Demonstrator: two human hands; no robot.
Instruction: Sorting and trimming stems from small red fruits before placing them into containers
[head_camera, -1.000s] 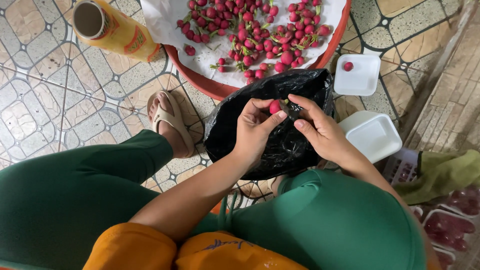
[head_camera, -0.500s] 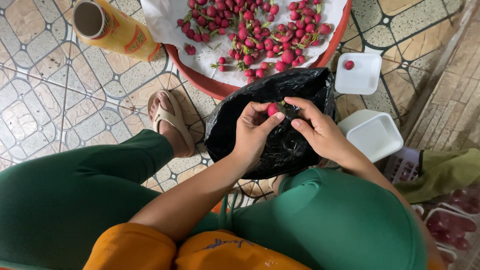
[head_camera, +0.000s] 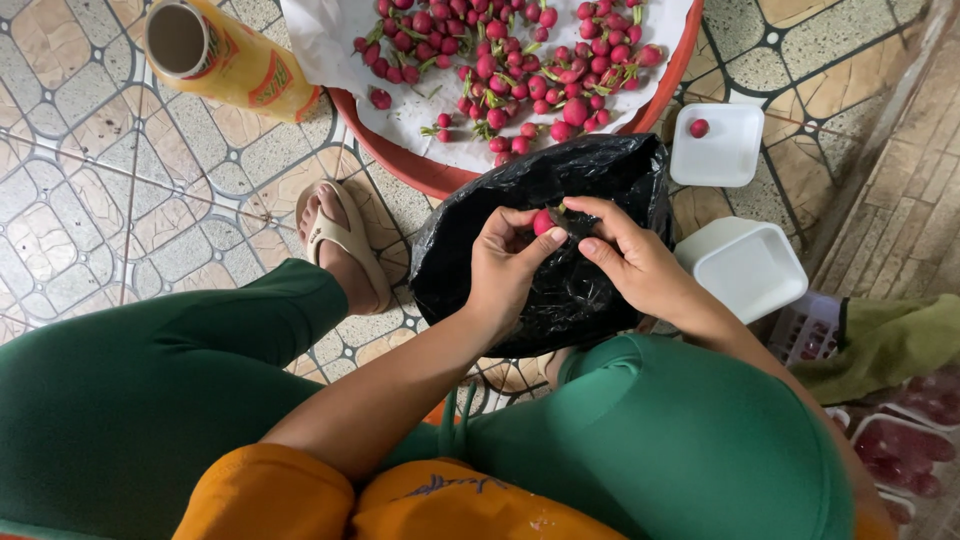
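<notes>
Radish (head_camera: 543, 221), small, firm and light, I judge; I pinch it between left hand (head_camera: 503, 268) and right hand (head_camera: 628, 262) fingers, above the black bag (head_camera: 580, 180).

yellow roll (head_camera: 225, 55), white tray (head_camera: 745, 267), green cloth (head_camera: 885, 345), sandal (head_camera: 345, 240)

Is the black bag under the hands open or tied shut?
Open: the black bag has its mouth spread wide, its rim folded outward, and both hands work a red fruit above it.
</notes>
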